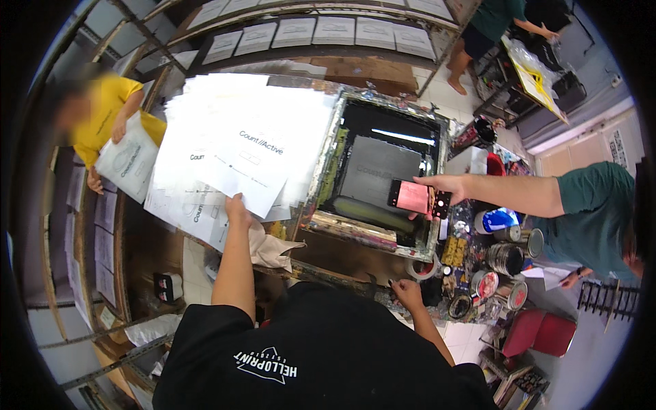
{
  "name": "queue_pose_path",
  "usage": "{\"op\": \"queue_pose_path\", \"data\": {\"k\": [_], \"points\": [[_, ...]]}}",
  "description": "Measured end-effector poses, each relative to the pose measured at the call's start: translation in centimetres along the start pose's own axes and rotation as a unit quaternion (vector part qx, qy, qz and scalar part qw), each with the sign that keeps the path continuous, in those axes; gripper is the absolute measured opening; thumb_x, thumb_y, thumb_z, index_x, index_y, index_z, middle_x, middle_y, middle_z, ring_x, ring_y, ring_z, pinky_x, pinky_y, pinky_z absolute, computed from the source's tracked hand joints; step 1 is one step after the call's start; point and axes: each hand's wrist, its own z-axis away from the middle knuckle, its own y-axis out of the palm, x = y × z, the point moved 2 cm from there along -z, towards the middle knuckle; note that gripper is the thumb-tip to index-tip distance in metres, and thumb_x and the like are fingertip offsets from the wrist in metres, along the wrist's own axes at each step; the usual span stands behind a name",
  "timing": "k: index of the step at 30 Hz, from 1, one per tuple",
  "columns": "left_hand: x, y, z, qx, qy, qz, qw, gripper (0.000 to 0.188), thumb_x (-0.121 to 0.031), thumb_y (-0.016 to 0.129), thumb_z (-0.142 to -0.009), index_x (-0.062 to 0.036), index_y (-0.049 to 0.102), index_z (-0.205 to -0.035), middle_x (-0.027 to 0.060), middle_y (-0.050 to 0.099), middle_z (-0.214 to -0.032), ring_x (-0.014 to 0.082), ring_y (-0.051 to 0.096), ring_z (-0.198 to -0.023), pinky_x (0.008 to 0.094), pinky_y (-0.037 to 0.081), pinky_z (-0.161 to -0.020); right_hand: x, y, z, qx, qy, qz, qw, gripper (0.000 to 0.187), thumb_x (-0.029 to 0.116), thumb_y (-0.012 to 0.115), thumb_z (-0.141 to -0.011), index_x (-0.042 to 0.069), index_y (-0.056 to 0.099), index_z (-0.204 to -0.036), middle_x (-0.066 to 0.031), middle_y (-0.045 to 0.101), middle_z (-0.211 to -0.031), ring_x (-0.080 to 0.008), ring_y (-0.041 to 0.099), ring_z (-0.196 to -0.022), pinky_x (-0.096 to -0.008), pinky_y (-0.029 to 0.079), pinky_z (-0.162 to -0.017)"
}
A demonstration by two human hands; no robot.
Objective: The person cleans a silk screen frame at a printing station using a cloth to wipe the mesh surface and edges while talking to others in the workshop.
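Observation:
My left hand [238,210] is closed on the near corner of a white printed sheet [246,154], which lies over a wide pile of similar white sheets [198,109]. My right hand [408,292] rests by the near table edge with its fingers curled; whether they hold something small cannot be made out. Ahead of it lies an ink-smeared printing screen [386,160], dark with a grey panel. A wooden squeegee [354,229] lies along its near side. Beige cloth [270,247] hangs at the table edge beside my left forearm.
A co-worker in green reaches from the right, holding a phone [413,196] over the screen. At the left another in yellow holds a printed white sheet [128,160]. Several ink cans [506,258] and a tape roll [422,268] crowd the right side. Racks of sheets [335,31] stand behind.

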Motion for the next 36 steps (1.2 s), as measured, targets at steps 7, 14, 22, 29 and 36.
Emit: {"op": "queue_pose_path", "data": {"k": [7, 14, 22, 29, 36], "points": [[0.7, -0.2, -0.6, -0.013, -0.039, -0.007, 0.999, 0.043, -0.003, 0.052, -0.096, -0.0011, 0.051, -0.139, 0.0155, 0.063, -0.13, 0.0323, 0.064, -0.114, 0.0451, 0.054, -0.099, 2.2, -0.7, 1.1, -0.008, -0.011, -0.028, 1.0, 0.043, 0.038, 0.066, -0.101, 0.0, 0.067, -0.079, -0.0084, 0.07, -0.063, -0.0141, 0.069, -0.053, -0.0293, 0.052, -0.049], [2.2, -2.1, -3.0, -0.005, -0.081, 0.026, 0.996, 0.038, -0.002, 0.053, -0.096, 0.0023, 0.052, -0.134, 0.0168, 0.062, -0.129, 0.0329, 0.065, -0.114, 0.0461, 0.056, -0.1, 3.5, -1.2, 1.9, -0.009, 0.002, -0.056, 0.998, 0.044, 0.038, 0.066, -0.1, 0.0, 0.067, -0.077, -0.0087, 0.071, -0.063, -0.0149, 0.07, -0.052, -0.0303, 0.053, -0.05], [2.8, -3.8, -5.3, -0.006, -0.101, 0.055, 0.993, 0.038, -0.005, 0.057, -0.097, 0.0037, 0.052, -0.134, 0.0179, 0.061, -0.129, 0.0352, 0.064, -0.116, 0.0495, 0.056, -0.1, 3.3, -1.1, 1.5, 0.002, 0.021, -0.07, 0.997, 0.048, 0.043, 0.068, -0.099, 0.0, 0.067, -0.077, -0.0099, 0.071, -0.064, -0.0168, 0.071, -0.053, -0.0309, 0.053, -0.049], [-1.0, -1.6, 1.9, -0.077, -0.058, -0.305, 0.948, 0.047, -0.031, 0.073, -0.095, 0.0041, 0.059, -0.123, 0.0163, 0.067, -0.114, 0.0289, 0.066, -0.092, 0.0422, 0.053, -0.079, 3.5, -1.7, 1.9, -0.016, 0.015, -0.066, 0.998, 0.051, 0.046, 0.07, -0.098, 0.002, 0.067, -0.072, -0.0098, 0.07, -0.062, -0.0173, 0.071, -0.053, -0.0316, 0.054, -0.054], [1.3, -3.0, 11.6, 0.07, 0.2, -0.479, 0.852, 0.038, -0.034, 0.069, -0.1, 0.0014, 0.065, -0.086, 0.0049, 0.062, -0.072, 0.0174, 0.056, -0.065, 0.0345, 0.047, -0.062, 2.6, -1.2, 1.3, 0.018, 0.022, -0.065, 0.997, 0.052, 0.045, 0.069, -0.097, 0.001, 0.066, -0.072, -0.0108, 0.07, -0.063, -0.02, 0.071, -0.053, -0.0344, 0.056, -0.057]]}}
